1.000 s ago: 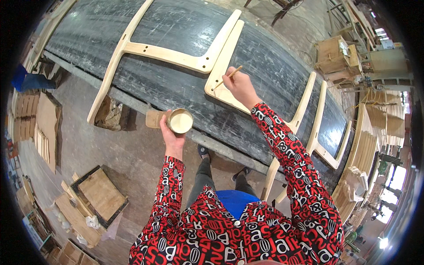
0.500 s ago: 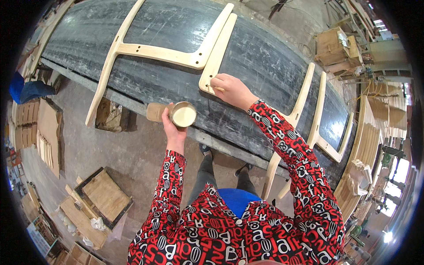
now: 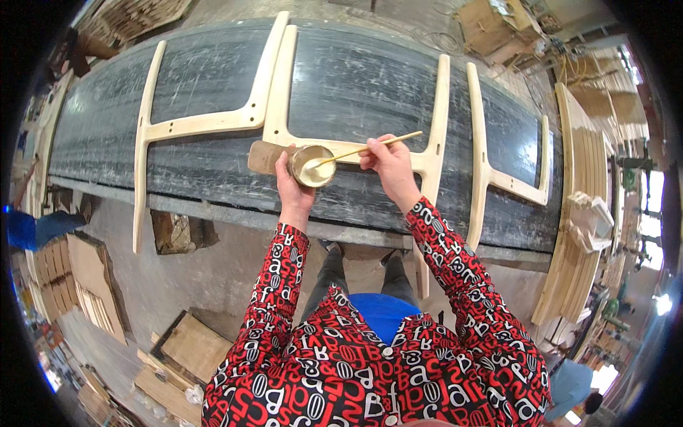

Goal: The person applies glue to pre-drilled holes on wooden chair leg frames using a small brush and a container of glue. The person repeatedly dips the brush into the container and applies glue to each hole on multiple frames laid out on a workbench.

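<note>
My left hand [image 3: 293, 191] is wrapped round a small round jar [image 3: 303, 156] with thick cream-coloured liquid [image 3: 320, 173] inside. A flat brown paddle-like piece [image 3: 263, 157] sticks out from the jar's left side. Between the fingers of my right hand [image 3: 393, 169] is a thin wooden stick [image 3: 398, 137], its lower tip dipping into the liquid. Just beyond both hands lies a pale wooden chair side frame [image 3: 348, 150] with small dark holes. A matching frame [image 3: 206, 122] lies to its left, and another frame [image 3: 478, 135] to its right.
The frames rest on a long, scuffed dark table [image 3: 206, 160], and some of their legs overhang its near edge. A wooden box [image 3: 174, 233] stands below the table, near left. Stacked boards [image 3: 569, 249] line the right. A low wooden tray [image 3: 196, 345] is on the floor.
My right hand has come away from the middle frame's corner to the jar, with the stick now in the liquid. The view has shifted, and more of the right-hand frames shows.
</note>
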The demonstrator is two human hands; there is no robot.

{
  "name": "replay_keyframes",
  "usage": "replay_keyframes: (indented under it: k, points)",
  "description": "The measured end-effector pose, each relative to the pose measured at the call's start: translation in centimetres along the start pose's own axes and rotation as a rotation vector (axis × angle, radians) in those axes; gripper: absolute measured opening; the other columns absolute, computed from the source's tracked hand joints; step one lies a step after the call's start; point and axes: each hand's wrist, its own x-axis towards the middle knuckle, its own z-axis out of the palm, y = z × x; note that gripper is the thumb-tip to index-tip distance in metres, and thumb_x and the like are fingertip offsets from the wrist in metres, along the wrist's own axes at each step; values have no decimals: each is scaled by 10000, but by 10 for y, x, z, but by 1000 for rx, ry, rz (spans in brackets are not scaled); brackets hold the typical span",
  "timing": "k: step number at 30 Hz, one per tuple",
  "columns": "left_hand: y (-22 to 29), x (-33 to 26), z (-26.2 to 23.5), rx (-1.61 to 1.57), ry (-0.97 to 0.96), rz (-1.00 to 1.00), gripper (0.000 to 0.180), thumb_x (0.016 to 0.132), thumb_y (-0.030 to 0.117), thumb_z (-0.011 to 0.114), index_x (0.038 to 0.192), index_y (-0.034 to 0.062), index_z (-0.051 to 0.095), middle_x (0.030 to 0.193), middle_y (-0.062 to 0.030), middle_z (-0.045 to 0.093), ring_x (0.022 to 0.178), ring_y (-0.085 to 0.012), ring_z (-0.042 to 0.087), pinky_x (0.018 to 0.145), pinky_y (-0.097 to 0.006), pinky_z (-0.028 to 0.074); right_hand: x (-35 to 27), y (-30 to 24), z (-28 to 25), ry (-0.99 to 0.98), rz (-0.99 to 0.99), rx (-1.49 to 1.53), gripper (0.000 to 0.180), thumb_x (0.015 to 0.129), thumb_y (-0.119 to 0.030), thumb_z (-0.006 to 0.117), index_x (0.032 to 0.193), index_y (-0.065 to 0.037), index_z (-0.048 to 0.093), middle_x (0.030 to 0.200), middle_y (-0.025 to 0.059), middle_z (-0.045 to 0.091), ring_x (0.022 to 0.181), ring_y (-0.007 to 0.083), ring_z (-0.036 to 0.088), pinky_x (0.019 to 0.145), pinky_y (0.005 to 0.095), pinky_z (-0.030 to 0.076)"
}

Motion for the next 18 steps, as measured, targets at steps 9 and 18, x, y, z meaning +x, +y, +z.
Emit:
replay_keyframes:
  k: [9,18]
  points:
    - [-63,13,45,-14,-40,-151,401,909,405,466,1191,124,518,1142,-69,591,1064,-246,583,887,-409,499,-22,-7,-84,237,58,352,96,893,-138,600,872,-72,534,763,50,602,650,134,583,604,282,517]
    - [-90,27,45,-2,-69,-188,364,907,392,484,1149,129,554,1124,-57,608,1062,-239,584,913,-410,477,-13,-7,-114,284,-29,284,176,896,-204,619,830,-79,513,712,41,592,576,117,568,530,263,505]
